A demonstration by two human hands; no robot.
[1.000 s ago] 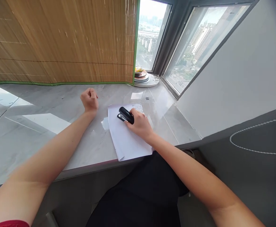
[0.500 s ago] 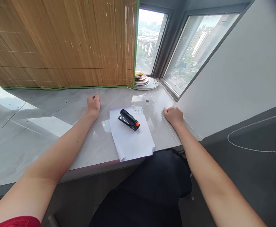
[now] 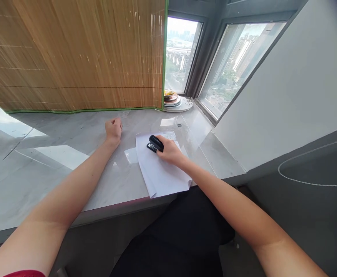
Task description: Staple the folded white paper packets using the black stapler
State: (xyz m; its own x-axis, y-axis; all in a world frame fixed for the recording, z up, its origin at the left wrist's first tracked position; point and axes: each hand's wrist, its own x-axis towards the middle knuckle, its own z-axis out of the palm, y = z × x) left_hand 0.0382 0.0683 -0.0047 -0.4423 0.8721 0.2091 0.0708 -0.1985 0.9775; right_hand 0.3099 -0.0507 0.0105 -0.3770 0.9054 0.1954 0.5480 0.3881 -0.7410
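A black stapler [image 3: 156, 143] is over the white paper sheets [image 3: 159, 175], its jaw end pointing to the far left. My right hand [image 3: 170, 151] is wrapped round its rear half, hiding the orange end. Whether the stapler is still resting on the paper I cannot tell. The paper lies near the front edge of the marble-look sill [image 3: 107, 188], its near corners curled up. Left of the paper, my left hand [image 3: 113, 129] rests on the sill in a closed fist, touching only the surface.
A stack of plates [image 3: 175, 103] stands in the far corner by the windows. Two small staple strips [image 3: 179, 125] lie beyond the paper. A bamboo blind [image 3: 78, 57] hangs down at the back left. A beaded cord [image 3: 286, 177] loops at the right.
My right hand has moved left from the bare sill onto the stapler and closed round it. The paper has shifted very slightly. My left fist has stayed in place.
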